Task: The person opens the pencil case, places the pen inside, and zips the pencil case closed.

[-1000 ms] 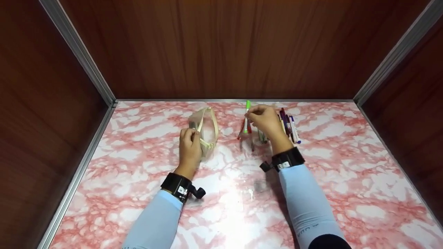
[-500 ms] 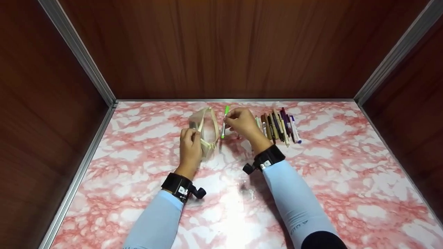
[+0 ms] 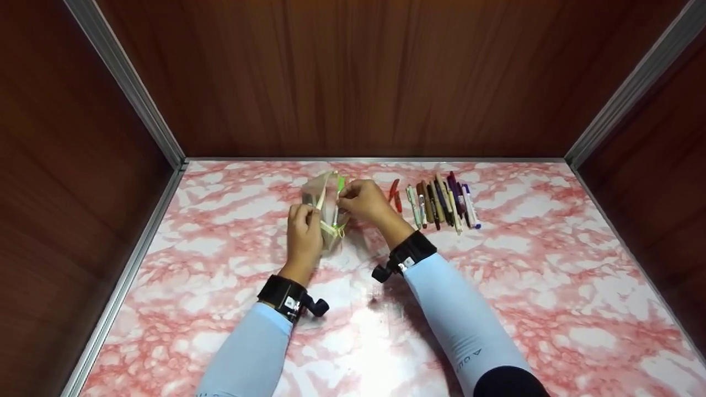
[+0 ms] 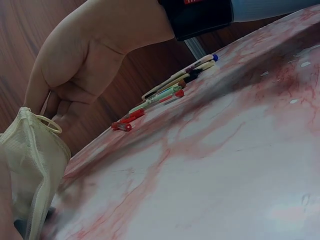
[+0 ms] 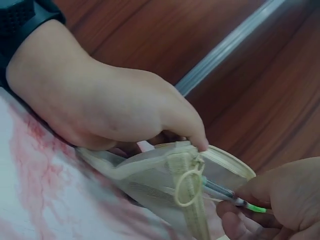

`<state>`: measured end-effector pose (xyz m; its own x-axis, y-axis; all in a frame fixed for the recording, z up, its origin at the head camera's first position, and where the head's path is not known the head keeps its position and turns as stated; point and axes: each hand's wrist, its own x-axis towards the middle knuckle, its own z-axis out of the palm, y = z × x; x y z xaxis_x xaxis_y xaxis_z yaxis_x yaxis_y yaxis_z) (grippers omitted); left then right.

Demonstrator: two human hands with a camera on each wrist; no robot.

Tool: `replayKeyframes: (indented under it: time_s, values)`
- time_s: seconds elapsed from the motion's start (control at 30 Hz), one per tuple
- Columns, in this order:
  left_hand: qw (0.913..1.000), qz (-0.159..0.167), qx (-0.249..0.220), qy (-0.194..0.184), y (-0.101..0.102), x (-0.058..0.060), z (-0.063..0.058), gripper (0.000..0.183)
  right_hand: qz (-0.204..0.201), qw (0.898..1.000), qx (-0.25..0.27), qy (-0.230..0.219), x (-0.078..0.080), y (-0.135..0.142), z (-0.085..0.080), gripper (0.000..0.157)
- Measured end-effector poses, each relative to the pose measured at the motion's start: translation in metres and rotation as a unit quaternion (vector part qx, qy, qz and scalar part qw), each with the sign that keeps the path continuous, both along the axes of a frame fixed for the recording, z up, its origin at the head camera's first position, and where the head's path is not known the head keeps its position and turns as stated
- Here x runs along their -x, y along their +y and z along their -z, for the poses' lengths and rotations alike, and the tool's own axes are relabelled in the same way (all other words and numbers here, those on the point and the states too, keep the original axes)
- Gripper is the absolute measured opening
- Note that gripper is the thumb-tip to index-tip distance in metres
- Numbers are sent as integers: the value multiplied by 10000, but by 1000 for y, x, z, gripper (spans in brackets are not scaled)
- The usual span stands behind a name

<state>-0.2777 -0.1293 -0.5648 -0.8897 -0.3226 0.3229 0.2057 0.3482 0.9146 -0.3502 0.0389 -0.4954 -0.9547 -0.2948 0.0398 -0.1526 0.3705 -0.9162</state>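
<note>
A cream mesh zip pouch (image 3: 322,184) stands with its mouth spread on the table, a ring pull (image 5: 188,188) on its zip. My left hand (image 3: 304,229) pinches the pouch's near-left rim between thumb and fingers. In my right hand (image 3: 365,203) a pen with bright green ends (image 3: 341,184) is pinched by its middle. That pen lies across the pouch's mouth, one end at the zip in the right wrist view; how deep it reaches inside is hard to tell. Something dark shows through the mesh at the pouch's left side.
Right of the pouch lie two red pens (image 3: 398,202). Farther right is a row of several pens and markers (image 3: 436,204) in green, brown, black, purple and white. Wooden panels (image 3: 353,82) wall the marbled table (image 3: 540,275) at the back and sides.
My right hand has carried the green-ended pen leftward from beside the red pens to the pouch's mouth. My left hand has kept its hold on the pouch's rim.
</note>
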Motion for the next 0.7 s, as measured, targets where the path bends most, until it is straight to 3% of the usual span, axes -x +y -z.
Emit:
replayKeyframes:
  time_s: [0.17, 0.4, 0.47, 0.63, 0.7]
  values:
    - [10000, -9, 31, 9, 0, -1, -1, 15, -216, 9997, -100, -112, -3, 6, 2, 12]
    - [9999, -17, 82, 59, 3, -2, 1, 14, 420, 9984, -360, -61, 0, 61, 1, 14]
    - [9999, -14, 104, 83, 3, -2, 1, 15, 602, 9968, -509, 154, 3, 82, 0, 16]
    - [10000, 25, 58, 75, 2, -1, 1, 15, 1230, 9756, -1440, 1113, 10, 130, -4, 20]
    - [10000, 26, 39, 72, 1, -1, 0, 15, 1468, 9670, -1695, 1208, 12, 146, -6, 22]
